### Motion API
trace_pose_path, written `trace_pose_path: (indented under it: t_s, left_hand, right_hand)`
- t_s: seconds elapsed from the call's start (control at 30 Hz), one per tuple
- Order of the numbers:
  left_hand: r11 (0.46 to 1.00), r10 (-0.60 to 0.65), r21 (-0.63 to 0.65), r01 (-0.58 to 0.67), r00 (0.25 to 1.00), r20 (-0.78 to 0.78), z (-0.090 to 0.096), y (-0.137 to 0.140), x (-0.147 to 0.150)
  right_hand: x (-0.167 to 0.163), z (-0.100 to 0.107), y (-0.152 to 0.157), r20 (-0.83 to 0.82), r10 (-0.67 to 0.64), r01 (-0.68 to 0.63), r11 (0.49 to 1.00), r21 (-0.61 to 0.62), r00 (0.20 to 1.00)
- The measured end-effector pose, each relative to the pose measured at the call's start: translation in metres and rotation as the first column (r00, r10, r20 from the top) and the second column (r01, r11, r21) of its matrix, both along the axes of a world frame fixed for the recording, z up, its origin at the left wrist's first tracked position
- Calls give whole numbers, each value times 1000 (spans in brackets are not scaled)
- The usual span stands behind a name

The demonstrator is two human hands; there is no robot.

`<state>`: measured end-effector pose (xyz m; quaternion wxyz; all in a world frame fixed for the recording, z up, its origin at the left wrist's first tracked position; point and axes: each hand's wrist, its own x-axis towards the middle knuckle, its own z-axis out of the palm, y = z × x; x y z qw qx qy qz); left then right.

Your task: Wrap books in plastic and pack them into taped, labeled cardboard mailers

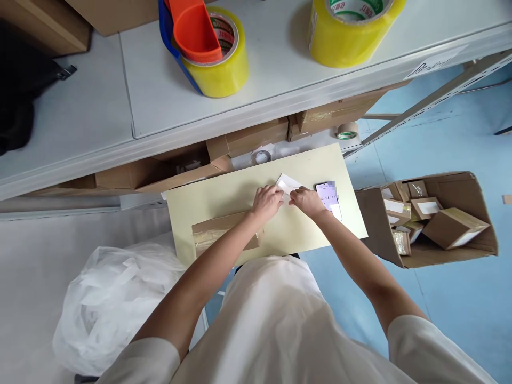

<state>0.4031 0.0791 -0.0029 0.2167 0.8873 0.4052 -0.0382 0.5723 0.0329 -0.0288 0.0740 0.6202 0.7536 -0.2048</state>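
A small white sheet point(288, 182), perhaps a label, is between my hands above the pale yellow table. My left hand point(267, 201) pinches its left side with bent fingers. From the other side, my right hand point(308, 201) grips its near right edge, fingers closed. The fingers cover part of the sheet, so any print is hidden. A phone point(328, 201) with a timer on its screen lies just right of my right hand. Under my left forearm lies a flat brown cardboard package point(212, 234) with shiny clear tape, partly covered by the arm.
The pale yellow table point(308, 234) stands below a grey shelf point(276, 64) bearing a yellow tape roll point(340, 42) and a tape dispenser point(192, 34). Right, on the floor, a large carton point(476, 197) holds several small boxes. A translucent plastic bag point(116, 309) lies left.
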Motion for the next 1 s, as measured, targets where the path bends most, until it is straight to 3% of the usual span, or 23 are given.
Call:
trace_pose_path:
  t_s: [0.17, 0.27, 0.37, 0.43, 0.47, 0.53, 0.6, 0.67, 0.73, 0.8, 0.87, 0.93, 1.0]
  left_hand:
    - [995, -59, 77, 58, 998, 9, 2, -5, 7]
    - [998, 11, 54, -12, 1000, 29, 1, -7, 5]
    - [971, 239, -18, -239, 957, 165, -3, -5, -2]
    - [909, 417, -130, -396, 875, 247, -6, -2, -7]
    - [866, 497, -207, -455, 823, 276, -8, 0, -10]
    - [778, 619, -376, -503, 713, 328, -12, 0, -14]
    - [710, 690, -516, -479, 620, 374, -13, -1, -17]
    - [664, 733, -596, -452, 552, 399, -10, -2, -23]
    - [648, 758, -584, -488, 486, 435, -3, -1, -31]
    - [668, 736, -452, -591, 435, 519, 11, 3, -41]
    - [694, 657, -224, -685, 475, 585, 28, 10, -47]
    - [745, 565, 1, -667, 631, 532, 46, 17, -47]
    - [841, 447, 130, -526, 809, 381, 58, 21, -38]
  right_hand:
    - [-8, 16, -3, -31, 1, 1, 997, 81, 1000]
    - [-13, 22, -8, -119, -43, 70, 972, 226, 992]
    - [-11, 21, -7, -224, -298, 364, 853, 373, 928]
    - [-6, 14, -1, -320, -445, 543, 755, 367, 836]
    - [-3, 9, 3, -380, -467, 587, 745, 316, 798]
    - [0, -2, 13, -508, -433, 570, 808, 147, 745]
    - [1, -11, 22, -607, -392, 472, 881, -32, 691]
    - [-1, -16, 29, -668, -380, 391, 909, -143, 640]
    - [-3, -19, 32, -711, -366, 358, 918, -170, 600]
    - [-4, -19, 33, -732, -336, 345, 927, -147, 593]
    - [-4, -17, 33, -711, -318, 338, 934, -120, 627]
    - [-4, -16, 34, -661, -311, 327, 939, -104, 683]
    - [-4, -15, 34, -605, -294, 314, 946, -77, 740]
